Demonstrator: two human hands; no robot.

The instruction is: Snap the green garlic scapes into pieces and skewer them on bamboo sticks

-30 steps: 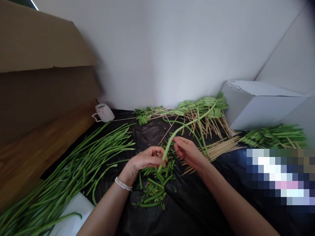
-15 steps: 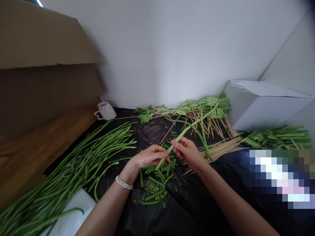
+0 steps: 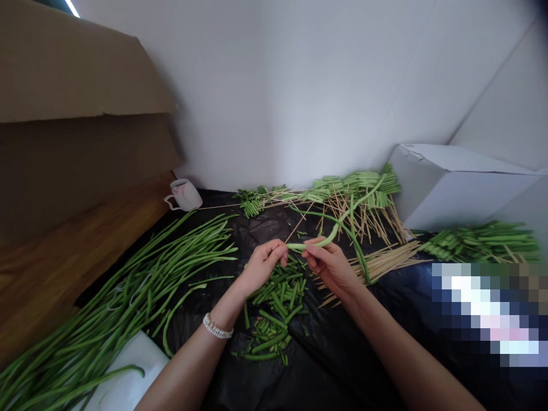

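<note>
My left hand (image 3: 262, 265), with a beaded bracelet (image 3: 218, 326) on its wrist, pinches the near end of a long green bean (image 3: 325, 241). My right hand (image 3: 327, 268) grips the same bean a little further along, and the bean curves up and away to the far right. Below my hands lies a heap of cut green bean pieces (image 3: 274, 308). A second long bean (image 3: 338, 231) arcs behind my right hand. A large bunch of whole long beans (image 3: 128, 285) lies to the left of my hands.
A black plastic sheet (image 3: 265, 228) covers the work surface. Loose wooden skewers (image 3: 377, 264) and skewered bean bundles (image 3: 355, 191) (image 3: 479, 242) lie at the back and right. A white mug (image 3: 183, 195), white box (image 3: 445, 188) and wooden board (image 3: 64, 245) stand around it.
The bean between my hands has swung from slanting down to nearly level. Its near end has risen to my left fingertips, and my left hand has moved slightly up.
</note>
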